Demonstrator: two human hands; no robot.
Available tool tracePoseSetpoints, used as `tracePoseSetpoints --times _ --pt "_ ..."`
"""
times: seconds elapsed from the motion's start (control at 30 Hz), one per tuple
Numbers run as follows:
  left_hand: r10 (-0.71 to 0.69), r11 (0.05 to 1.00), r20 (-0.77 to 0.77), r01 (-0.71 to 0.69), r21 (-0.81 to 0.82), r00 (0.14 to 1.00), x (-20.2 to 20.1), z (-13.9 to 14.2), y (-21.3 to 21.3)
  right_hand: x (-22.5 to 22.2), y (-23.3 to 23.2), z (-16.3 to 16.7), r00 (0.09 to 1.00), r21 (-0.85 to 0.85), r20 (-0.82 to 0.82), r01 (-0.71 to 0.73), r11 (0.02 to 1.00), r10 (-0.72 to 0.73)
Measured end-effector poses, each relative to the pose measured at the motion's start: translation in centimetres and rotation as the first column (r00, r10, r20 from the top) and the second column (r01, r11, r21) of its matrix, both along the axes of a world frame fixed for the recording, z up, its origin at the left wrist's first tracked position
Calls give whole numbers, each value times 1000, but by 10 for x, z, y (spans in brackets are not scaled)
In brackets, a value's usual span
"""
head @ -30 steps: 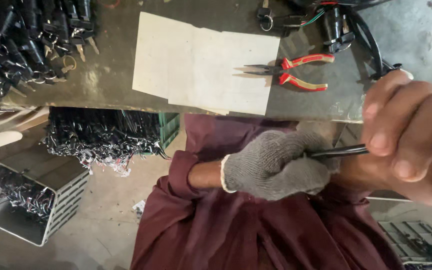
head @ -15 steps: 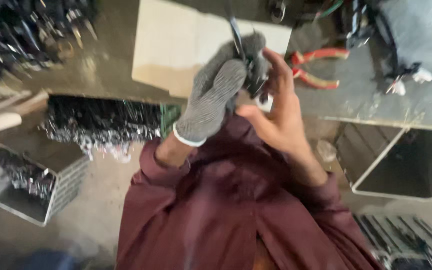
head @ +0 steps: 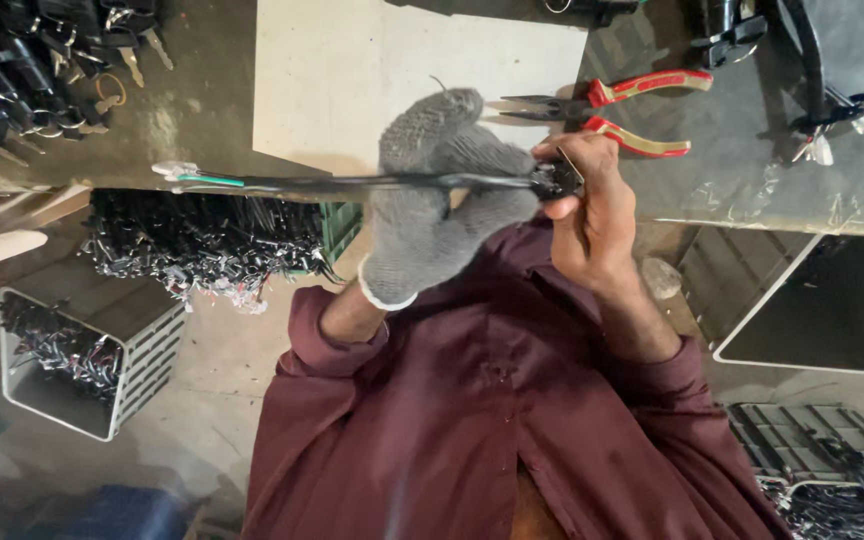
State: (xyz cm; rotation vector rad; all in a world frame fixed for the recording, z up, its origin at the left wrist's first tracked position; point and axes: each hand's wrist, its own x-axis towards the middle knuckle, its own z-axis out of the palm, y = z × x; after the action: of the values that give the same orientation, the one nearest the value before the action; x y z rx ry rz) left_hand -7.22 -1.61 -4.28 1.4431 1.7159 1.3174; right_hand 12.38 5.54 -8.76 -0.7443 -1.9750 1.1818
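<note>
My left hand (head: pixel 439 195), in a grey knitted glove, is wrapped around a long black cable (head: pixel 342 184) that runs level across the view. The cable's left end shows a green wire and a small white connector (head: pixel 174 172). My bare right hand (head: pixel 592 205) pinches the cable's right end, a small black fitting (head: pixel 552 180). Both hands are held above my lap, just in front of the workbench (head: pixel 742 170). I wear a dark red shirt (head: pixel 492 420).
Red-handled pliers (head: pixel 612 110) lie on the bench beside a white sheet (head: pixel 352 80). A heap of black parts (head: pixel 22 70) is at the far left. Below the bench are a green crate of black cables (head: pixel 202 240), a white basket (head: pixel 82 365) and a dark bin (head: pixel 822 310).
The hands have turned the cable from upright to level and drawn apart. The gloved hand now grips its middle while the bare hand holds the right end.
</note>
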Motion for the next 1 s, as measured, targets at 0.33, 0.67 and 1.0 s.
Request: tracePoseSetpoints --times 0.33,0.67,1.0 --pt "-163 982 130 173 -71 978 -6 12 6 -11 6 31 986 286 155 18 958 -65" --pt "-158 985 255 169 -24 954 -10 18 6 -9 2 24 992 291 124 -43 956 7" --pt "-34 999 -280 25 -35 959 14 -29 -13 -8 -7 10 989 -507 -148 -101 856 29"
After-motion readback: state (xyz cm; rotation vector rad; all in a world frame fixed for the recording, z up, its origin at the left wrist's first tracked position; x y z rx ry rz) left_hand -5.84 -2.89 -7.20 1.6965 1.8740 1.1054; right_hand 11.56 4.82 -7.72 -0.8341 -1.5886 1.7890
